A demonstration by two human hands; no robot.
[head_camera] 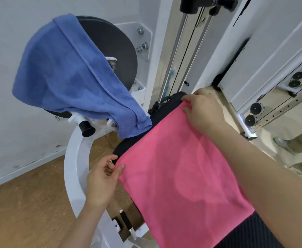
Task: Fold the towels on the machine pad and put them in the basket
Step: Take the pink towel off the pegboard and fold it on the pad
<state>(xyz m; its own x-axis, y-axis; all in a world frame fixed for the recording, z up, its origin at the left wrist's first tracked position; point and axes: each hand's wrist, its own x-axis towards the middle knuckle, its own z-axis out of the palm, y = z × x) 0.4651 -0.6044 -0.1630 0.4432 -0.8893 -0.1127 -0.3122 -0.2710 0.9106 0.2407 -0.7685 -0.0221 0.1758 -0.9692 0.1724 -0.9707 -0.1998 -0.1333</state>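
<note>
A pink towel [178, 172] lies spread flat over the black machine pad [254, 230], which shows at the lower right and at the towel's far edge. My left hand [101, 181] pinches the towel's near left corner between thumb and fingers. My right hand [203, 111] grips the far corner at the pad's top end. A blue towel [71, 74] hangs draped over the machine's round black disc [114, 45] at the upper left, its lower tip touching the pad. No basket is in view.
The machine's white curved frame [75, 169] runs down on the left over a wooden floor [26, 203]. Chrome guide rods and cables [178, 51] rise behind the pad. A mirror [289, 97] at the right reflects pulleys and a person's legs.
</note>
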